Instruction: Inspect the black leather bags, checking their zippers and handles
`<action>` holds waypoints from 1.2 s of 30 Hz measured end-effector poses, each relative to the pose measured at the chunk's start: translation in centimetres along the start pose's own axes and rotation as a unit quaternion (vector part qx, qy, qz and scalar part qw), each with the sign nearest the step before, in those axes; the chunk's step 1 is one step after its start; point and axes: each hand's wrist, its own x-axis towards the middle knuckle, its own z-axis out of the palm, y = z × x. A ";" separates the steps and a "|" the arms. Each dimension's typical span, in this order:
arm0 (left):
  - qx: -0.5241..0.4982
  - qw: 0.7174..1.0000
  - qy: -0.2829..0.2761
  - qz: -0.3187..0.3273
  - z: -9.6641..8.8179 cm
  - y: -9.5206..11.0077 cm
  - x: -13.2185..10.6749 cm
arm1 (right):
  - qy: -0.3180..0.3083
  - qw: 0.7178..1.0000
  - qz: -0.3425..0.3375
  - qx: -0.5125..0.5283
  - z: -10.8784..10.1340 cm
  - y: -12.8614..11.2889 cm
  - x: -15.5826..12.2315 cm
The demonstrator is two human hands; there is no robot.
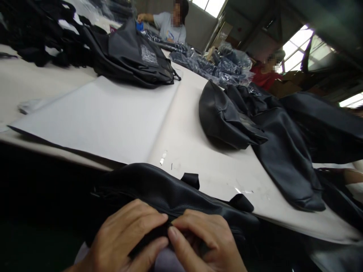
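Note:
A black leather-like bag [159, 185] lies along the table's near edge, with two short black strap loops on its far side. My left hand [127, 234] grips the bag's near edge, thumb below and fingers above. Close beside it, my right hand [204, 238] pinches the same edge between thumb and forefinger. The fingertips of both hands almost meet. Whatever small part lies between them is dark and partly hidden, so I cannot make it out.
A white sheet [93, 117] covers part of the pale table [181, 128]. A black bag [133, 56] rests on its far end, beside tangled black straps [56, 34]. More black bags [286, 151] lie at right. Plastic-wrapped goods [227, 64] and several people are farther back.

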 end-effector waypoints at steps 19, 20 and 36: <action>-0.098 0.995 -0.034 -0.006 1.6 -0.8 2.3 | -0.031 0.996 0.074 0.035 -0.2 0.0 2.4; -0.099 0.995 -0.021 -0.001 1.8 -0.8 2.3 | -0.025 0.998 0.057 0.026 -0.1 0.1 2.3; 0.043 0.995 0.062 -0.062 0.5 -0.8 1.5 | 0.038 0.940 -0.239 -0.242 -1.4 4.6 -1.0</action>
